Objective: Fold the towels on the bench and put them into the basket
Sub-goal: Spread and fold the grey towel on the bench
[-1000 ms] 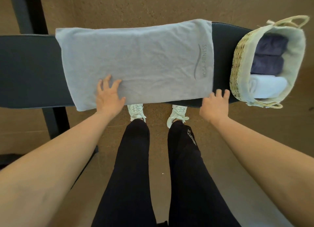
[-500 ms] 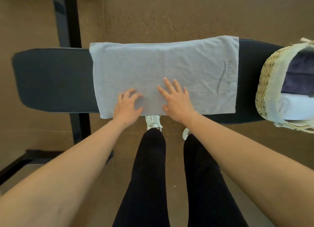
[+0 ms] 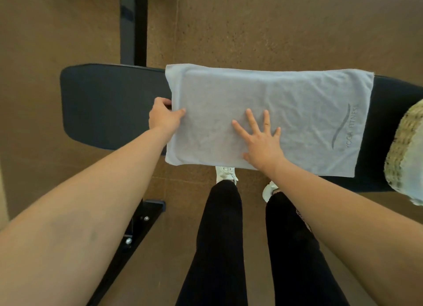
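Note:
A light grey towel [image 3: 286, 104] printed "YOGA FITNESS" lies folded flat across the dark padded bench [image 3: 109, 104]. My left hand [image 3: 163, 118] grips the towel's left edge, thumb on top and fingers tucked under it. My right hand [image 3: 259, 137] presses flat on the towel's middle with fingers spread. The woven basket [image 3: 405, 150] with a pale cloth liner stands on the bench at the right edge of view; its inside is out of frame.
The bench's black metal frame [image 3: 134, 24] runs back across the brown floor, and a bolted foot [image 3: 139, 228] sits near my left leg. My legs and white shoes [image 3: 225, 171] stand just in front of the bench.
My left hand slid from the towel's near edge to its left edge and took hold of it. My right hand stayed pressed on the towel's middle. The view shifted left, cutting off most of the basket.

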`<state>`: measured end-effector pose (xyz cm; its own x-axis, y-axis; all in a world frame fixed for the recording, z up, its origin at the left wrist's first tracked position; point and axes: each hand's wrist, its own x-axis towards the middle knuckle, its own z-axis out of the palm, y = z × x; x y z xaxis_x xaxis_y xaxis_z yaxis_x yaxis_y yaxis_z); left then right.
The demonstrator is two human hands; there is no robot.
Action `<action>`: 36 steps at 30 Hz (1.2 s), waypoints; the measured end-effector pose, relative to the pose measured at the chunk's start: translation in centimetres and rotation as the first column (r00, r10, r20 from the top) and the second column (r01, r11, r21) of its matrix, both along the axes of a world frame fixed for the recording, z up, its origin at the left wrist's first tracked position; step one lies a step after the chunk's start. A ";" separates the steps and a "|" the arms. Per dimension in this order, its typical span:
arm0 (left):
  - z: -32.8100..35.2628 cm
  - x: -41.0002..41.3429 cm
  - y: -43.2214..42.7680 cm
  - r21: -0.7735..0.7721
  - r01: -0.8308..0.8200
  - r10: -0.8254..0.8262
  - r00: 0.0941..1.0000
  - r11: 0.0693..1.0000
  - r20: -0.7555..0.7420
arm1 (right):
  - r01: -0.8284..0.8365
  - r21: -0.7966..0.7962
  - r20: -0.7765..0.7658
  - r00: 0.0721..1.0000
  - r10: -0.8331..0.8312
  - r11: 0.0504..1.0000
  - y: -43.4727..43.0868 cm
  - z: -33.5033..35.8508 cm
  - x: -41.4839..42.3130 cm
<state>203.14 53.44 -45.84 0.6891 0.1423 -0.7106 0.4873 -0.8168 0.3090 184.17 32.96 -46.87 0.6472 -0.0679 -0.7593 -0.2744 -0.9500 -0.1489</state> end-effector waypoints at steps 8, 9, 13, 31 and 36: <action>-0.5 1.0 2.6 -0.112 -0.130 0.127 0.991 0.985 -0.036 | -0.008 -0.023 -0.008 1.000 0.008 1.000 0.2 -0.1 0.1; -0.4 1.1 3.2 -0.064 -0.134 0.135 0.991 0.989 0.010 | -0.012 -0.026 -0.009 1.000 0.012 1.000 0.2 0.0 0.2; 0.2 1.0 6.2 0.141 -0.242 0.215 0.959 0.960 0.184 | -0.013 -0.031 -0.012 1.000 0.013 0.999 0.3 0.0 0.1; 0.2 -10.1 6.7 0.007 -0.536 0.532 0.838 0.844 -0.123 | 0.022 -0.023 -0.016 1.000 -0.023 0.999 0.6 0.7 0.7; 1.3 -9.9 7.0 -0.082 -0.424 0.416 0.904 0.902 -0.099 | 0.176 0.069 0.178 0.966 -0.186 0.982 3.2 2.7 1.4</action>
<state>193.24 60.43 -44.55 0.5232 0.3329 -0.7845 0.8040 -0.4981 0.3248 185.59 36.20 -44.21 0.7561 -0.1602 -0.6346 -0.4046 -0.8765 -0.2609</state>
